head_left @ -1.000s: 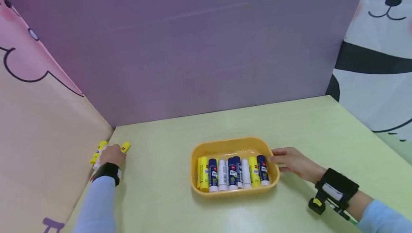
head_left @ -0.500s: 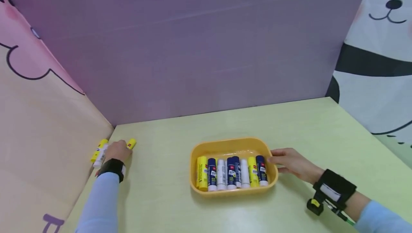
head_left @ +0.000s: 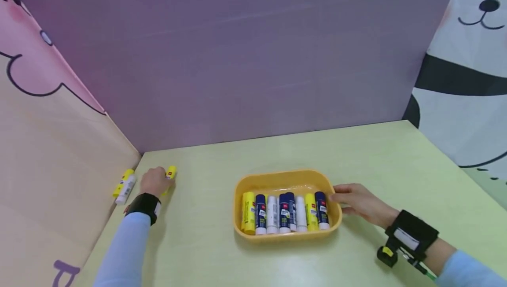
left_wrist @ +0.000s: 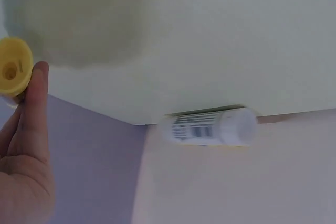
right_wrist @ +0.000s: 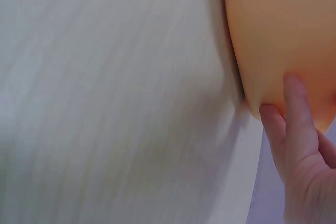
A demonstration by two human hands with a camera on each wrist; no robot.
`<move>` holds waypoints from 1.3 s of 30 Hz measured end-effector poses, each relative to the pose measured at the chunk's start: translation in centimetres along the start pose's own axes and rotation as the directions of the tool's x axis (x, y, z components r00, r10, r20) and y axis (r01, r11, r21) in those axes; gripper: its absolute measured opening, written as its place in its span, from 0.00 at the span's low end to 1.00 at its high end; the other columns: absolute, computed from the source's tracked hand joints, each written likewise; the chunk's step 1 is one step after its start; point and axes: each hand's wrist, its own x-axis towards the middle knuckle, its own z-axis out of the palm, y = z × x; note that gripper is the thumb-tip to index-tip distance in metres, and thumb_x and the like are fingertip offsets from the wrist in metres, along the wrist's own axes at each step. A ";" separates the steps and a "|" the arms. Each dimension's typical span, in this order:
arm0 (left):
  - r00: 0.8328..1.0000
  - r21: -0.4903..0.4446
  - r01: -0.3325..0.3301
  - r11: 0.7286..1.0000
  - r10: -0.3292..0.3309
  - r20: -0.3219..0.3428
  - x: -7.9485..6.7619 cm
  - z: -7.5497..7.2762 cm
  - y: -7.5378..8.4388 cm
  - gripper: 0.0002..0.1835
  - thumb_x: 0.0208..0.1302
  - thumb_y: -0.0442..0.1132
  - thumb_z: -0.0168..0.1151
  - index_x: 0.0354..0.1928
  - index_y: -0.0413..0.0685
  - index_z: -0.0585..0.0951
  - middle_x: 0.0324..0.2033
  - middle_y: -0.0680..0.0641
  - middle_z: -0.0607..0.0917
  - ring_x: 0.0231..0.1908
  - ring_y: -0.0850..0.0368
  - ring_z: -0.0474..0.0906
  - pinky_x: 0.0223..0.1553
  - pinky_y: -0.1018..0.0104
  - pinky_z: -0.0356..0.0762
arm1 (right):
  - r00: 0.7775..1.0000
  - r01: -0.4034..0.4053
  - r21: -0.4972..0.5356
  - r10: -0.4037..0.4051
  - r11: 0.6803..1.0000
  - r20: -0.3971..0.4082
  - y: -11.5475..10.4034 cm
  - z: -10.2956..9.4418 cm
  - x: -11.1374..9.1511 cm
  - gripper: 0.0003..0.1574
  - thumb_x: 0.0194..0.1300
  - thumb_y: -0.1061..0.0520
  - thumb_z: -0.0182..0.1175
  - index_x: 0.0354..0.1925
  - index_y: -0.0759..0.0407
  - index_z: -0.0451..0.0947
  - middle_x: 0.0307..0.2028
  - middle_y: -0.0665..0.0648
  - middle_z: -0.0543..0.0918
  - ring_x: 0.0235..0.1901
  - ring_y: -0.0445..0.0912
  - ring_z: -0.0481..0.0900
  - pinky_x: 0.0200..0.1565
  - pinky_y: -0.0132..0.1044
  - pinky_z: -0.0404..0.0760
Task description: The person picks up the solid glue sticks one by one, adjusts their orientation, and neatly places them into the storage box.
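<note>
My left hand point(head_left: 153, 181) pinches a yellow glue stick point(head_left: 171, 172) at the table's left side. The left wrist view shows the stick's round yellow end point(left_wrist: 14, 59) by the fingertips. Left of that hand, a white glue stick point(head_left: 126, 189) lies beside another yellow glue stick point(head_left: 123, 183) along the left wall. My right hand point(head_left: 365, 203) touches the right end of an orange-yellow basket point(head_left: 273, 180), its fingers extended against the outer wall in the right wrist view. Several glue sticks, yellow, white and dark blue point(head_left: 284, 212), lie side by side in the basket.
The light green table point(head_left: 206, 199) meets a purple partition point(head_left: 257, 67) at the back. On the left stands a wall panel point(head_left: 51, 155) with a pink cartoon figure, and on the right a panda-patterned panel point(head_left: 463, 115).
My left hand has moved right and slightly back with the yellow glue stick, away from the two sticks by the wall. The right hand and basket have stayed nearly in place.
</note>
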 end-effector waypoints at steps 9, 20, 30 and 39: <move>0.999 -0.011 0.014 1.000 -0.013 0.045 -0.4 -0.8 4.0 0.21 0.56 0.47 0.63 0.35 0.32 0.73 0.22 0.43 0.74 0.22 0.51 0.69 0.22 0.68 0.64 | 1.000 0.015 0.008 -0.015 1.000 0.006 0.0 -0.1 -0.1 0.38 0.63 0.53 0.56 0.62 0.75 0.57 0.58 0.72 0.68 0.51 0.52 0.76 0.48 0.44 0.78; 0.999 -0.057 -0.039 0.998 0.039 0.006 -2.1 -1.0 8.6 0.25 0.54 0.48 0.64 0.44 0.31 0.77 0.32 0.39 0.80 0.29 0.49 0.72 0.28 0.65 0.70 | 1.000 -0.016 -0.005 0.016 1.000 -0.008 0.4 0.0 0.0 0.38 0.63 0.51 0.56 0.62 0.74 0.58 0.58 0.71 0.69 0.50 0.52 0.76 0.47 0.44 0.78; 0.999 -0.225 -0.029 0.974 0.037 0.030 -4.9 -2.4 11.4 0.26 0.53 0.50 0.65 0.44 0.34 0.79 0.32 0.42 0.80 0.27 0.52 0.73 0.28 0.68 0.72 | 1.000 0.021 -0.002 -0.021 1.000 0.003 0.2 0.0 -0.2 0.39 0.62 0.50 0.57 0.62 0.75 0.59 0.58 0.72 0.68 0.51 0.54 0.76 0.47 0.44 0.78; 0.991 -0.216 -0.114 0.970 0.125 0.037 -7.5 -3.7 14.0 0.24 0.50 0.53 0.66 0.40 0.39 0.82 0.28 0.46 0.80 0.25 0.56 0.74 0.30 0.67 0.74 | 1.000 0.027 -0.020 -0.027 0.999 0.011 0.2 -0.1 -0.1 0.39 0.64 0.50 0.55 0.62 0.74 0.58 0.59 0.72 0.68 0.52 0.53 0.75 0.48 0.44 0.78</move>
